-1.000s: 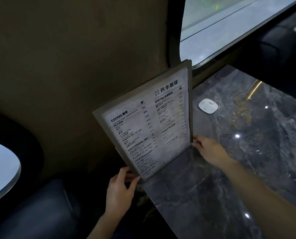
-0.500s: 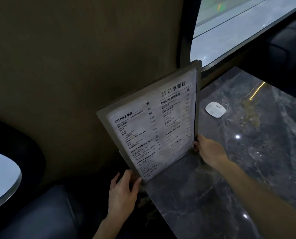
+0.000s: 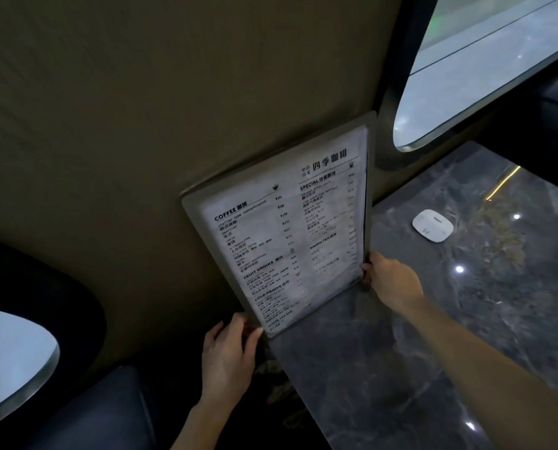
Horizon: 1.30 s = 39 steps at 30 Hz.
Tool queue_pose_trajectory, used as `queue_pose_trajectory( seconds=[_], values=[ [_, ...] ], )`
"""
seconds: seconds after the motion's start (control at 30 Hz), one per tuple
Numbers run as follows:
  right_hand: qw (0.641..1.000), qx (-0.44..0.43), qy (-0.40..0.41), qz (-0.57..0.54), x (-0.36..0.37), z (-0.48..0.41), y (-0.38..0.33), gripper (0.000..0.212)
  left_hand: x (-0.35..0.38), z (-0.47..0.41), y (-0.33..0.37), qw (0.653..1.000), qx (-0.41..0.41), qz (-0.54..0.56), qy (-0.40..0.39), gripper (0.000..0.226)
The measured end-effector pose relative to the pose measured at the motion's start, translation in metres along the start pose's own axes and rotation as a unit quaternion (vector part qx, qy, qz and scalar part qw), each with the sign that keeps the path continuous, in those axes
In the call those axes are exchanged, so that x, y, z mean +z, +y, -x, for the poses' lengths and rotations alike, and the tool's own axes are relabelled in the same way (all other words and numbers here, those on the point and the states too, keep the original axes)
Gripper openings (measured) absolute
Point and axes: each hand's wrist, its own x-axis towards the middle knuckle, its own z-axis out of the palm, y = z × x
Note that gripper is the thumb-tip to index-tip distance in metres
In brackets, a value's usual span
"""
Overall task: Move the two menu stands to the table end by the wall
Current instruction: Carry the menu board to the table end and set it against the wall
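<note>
A framed menu stand point(image 3: 287, 228) with printed coffee and drinks lists stands upright on the dark marble table point(image 3: 385, 368), at the table's end against the brown wall point(image 3: 141, 125). My left hand point(image 3: 227, 355) grips its lower left corner, which overhangs the table edge. At the lower right corner my right hand point(image 3: 391, 280) holds the frame's edge. A second dark edge shows behind the frame's right side; I cannot tell whether it is another stand.
A small white rounded device point(image 3: 432, 226) lies on the table to the right of the menu. A window point(image 3: 485, 66) sits above the table's far side. A dark padded seat point(image 3: 86, 414) is below left, beside another window point(image 3: 8, 355).
The menu stand has shifted back closer to the wall and stands more upright. Both hands kept their hold on its lower corners.
</note>
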Motion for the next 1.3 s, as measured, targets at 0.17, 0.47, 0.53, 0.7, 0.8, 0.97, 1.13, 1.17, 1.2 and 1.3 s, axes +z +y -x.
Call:
queue_pose_trajectory(
  seconds=[0.17, 0.47, 0.53, 0.7, 0.8, 0.97, 1.13, 1.17, 1.2, 1.3],
  values=[
    [1.000, 0.002, -0.005, -0.002, 0.001, -0.012, -0.001, 0.026, 0.001, 0.001, 0.008, 1.000, -0.013, 0.003, 0.004, 0.012],
    [1.000, -0.010, -0.004, -0.007, 0.004, -0.019, 0.006, 0.027, 0.003, 0.004, 0.020, 0.999, -0.041, -0.007, 0.008, 0.023],
    [1.000, -0.014, -0.004, -0.020, 0.003, -0.019, 0.006, 0.027, 0.002, 0.004, 0.020, 0.999, -0.032, -0.010, 0.013, 0.025],
    [1.000, -0.019, -0.010, -0.022, 0.003, -0.015, 0.008, 0.030, 0.001, 0.004, 0.016, 0.999, -0.053, 0.000, -0.005, 0.020],
    [1.000, -0.025, -0.009, -0.014, 0.005, -0.011, 0.010, 0.030, 0.002, 0.005, 0.017, 0.997, -0.070, 0.015, -0.001, 0.018],
    [0.999, -0.031, 0.006, -0.009, 0.006, -0.009, 0.011, 0.031, 0.002, 0.004, 0.014, 0.998, -0.057, 0.026, 0.006, 0.016],
    [0.999, -0.021, 0.007, -0.043, 0.005, 0.003, 0.012, 0.030, 0.008, 0.005, 0.004, 0.996, -0.065, 0.054, 0.030, 0.016],
    [0.999, -0.019, 0.006, -0.047, 0.005, 0.007, 0.014, 0.029, 0.010, 0.006, 0.003, 0.994, -0.075, 0.067, 0.038, 0.018],
    [0.999, -0.015, 0.009, -0.047, 0.004, 0.012, 0.016, 0.029, 0.012, 0.008, 0.001, 0.992, -0.085, 0.076, 0.046, 0.021],
    [0.999, -0.003, 0.036, -0.037, 0.004, 0.030, 0.025, 0.030, 0.021, 0.017, -0.001, 0.991, -0.102, 0.064, 0.051, 0.029]
  ],
)
